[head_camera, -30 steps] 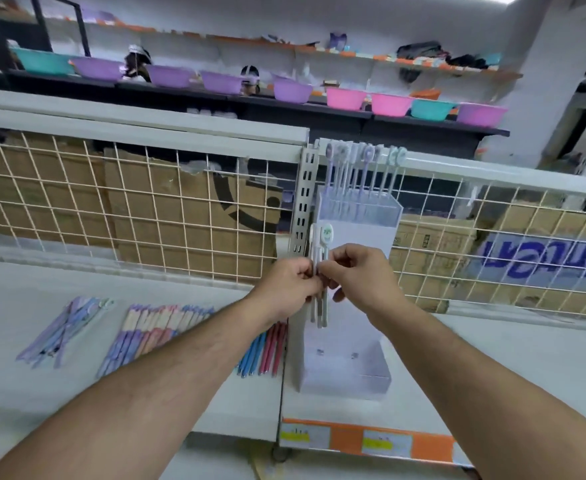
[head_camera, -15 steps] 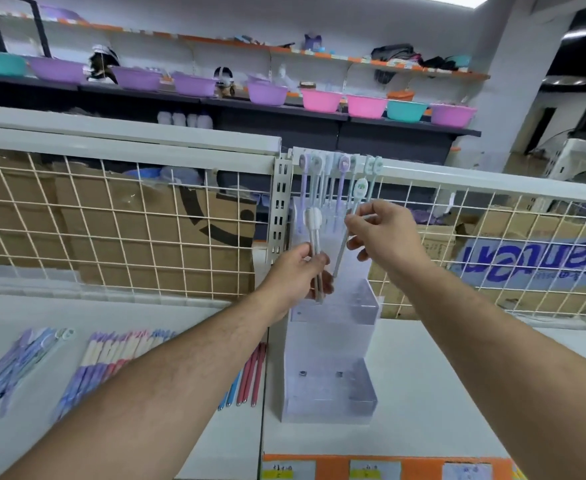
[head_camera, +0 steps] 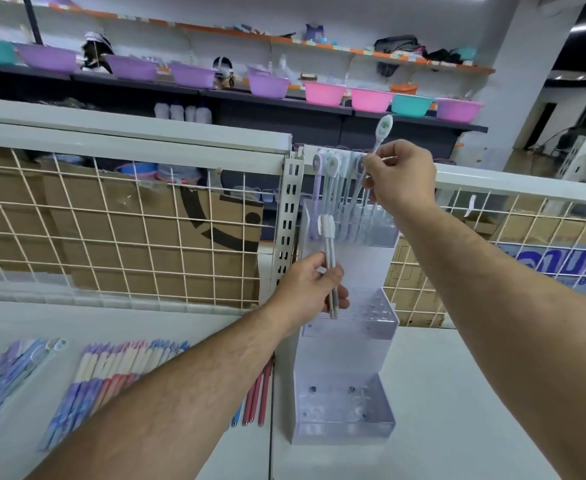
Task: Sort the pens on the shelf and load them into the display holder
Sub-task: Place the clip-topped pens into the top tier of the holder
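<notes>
A clear tiered display holder (head_camera: 345,407) stands on the white shelf (head_camera: 457,393) against the wire grid. Several pens (head_camera: 333,178) with round tops stand in its top tier. My right hand (head_camera: 400,174) pinches one white pen (head_camera: 381,133) above that tier, tilted, its round top up. My left hand (head_camera: 307,289) grips two or three pens (head_camera: 329,244) upright in front of the holder's middle tier. Loose pens lie on the shelf at left: a pastel row (head_camera: 111,372), a bluish bunch (head_camera: 11,372), and red and blue ones (head_camera: 258,393) partly hidden by my left arm.
A white wire grid (head_camera: 111,230) backs the shelf, with cardboard boxes (head_camera: 225,230) behind it. A slotted metal upright (head_camera: 288,216) stands just left of the holder. Farther back, dark shelves carry purple, pink and teal basins (head_camera: 322,93).
My right hand has lifted one pen away from the left-hand bunch and raised it up and right over the top tier. The left hand stays lower with the other pens. The view has tilted upward.
</notes>
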Tool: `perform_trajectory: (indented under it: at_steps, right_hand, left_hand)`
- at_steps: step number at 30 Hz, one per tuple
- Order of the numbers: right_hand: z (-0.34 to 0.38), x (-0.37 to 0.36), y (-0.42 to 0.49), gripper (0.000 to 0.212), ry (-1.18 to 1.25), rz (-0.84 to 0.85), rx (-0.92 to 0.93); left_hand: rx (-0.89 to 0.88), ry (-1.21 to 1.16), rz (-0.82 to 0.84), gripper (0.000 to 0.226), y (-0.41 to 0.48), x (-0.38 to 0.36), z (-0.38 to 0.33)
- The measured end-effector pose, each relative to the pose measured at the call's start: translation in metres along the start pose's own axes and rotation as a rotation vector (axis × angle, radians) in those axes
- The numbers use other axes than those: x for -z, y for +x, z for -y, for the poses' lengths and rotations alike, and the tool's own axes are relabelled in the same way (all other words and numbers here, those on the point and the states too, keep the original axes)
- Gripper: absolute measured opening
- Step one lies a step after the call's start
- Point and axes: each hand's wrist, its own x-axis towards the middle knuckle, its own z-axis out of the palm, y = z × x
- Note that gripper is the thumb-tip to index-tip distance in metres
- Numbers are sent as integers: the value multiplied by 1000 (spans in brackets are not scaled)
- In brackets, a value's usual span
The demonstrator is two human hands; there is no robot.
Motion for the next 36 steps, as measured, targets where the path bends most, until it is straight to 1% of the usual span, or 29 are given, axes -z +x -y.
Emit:
perform_trajectory:
  at_steps: [4, 7, 13, 19, 21, 23, 27, 29, 31, 36]
  right_hand:
    - [-8, -8, 0, 15, -106, 36, 23]
    - [-15, -11, -1, 15, -193, 102, 23]
    - [-22, -18, -7, 18, -295, 169, 30]
    - [-25, -15, -12, 30, -414, 127, 56]
    - [-27, -11, -20, 34, -383, 97, 43]
    - [-30, -7, -32, 38, -297, 146, -17]
    - [-38, 4, -54, 29, -181, 443, -192]
    - [-42, 9, -61, 22, -122, 546, -224]
    - [-45, 11, -65, 18, -96, 560, -196]
    - [-45, 13, -67, 19, -74, 472, -137]
  left_hand:
    - [-7, -5, 10, 12, 1, 0, 0]
    - [-14, 0, 11, 11, 2, 0, 2]
    - [-7, -8, 22, 11, 2, 1, 2]
    - [9, -32, 36, 13, 2, 2, 0]
    - [11, -38, 41, 12, 2, 2, 0]
    - [13, -35, 43, 11, 2, 2, 0]
    - [3, -32, 49, 9, 2, 3, -1]
    - [-4, -28, 54, 9, 1, 2, -1]
    - [2, -26, 55, 11, -1, 1, -3]
    - [17, -28, 51, 17, -2, 0, -4]
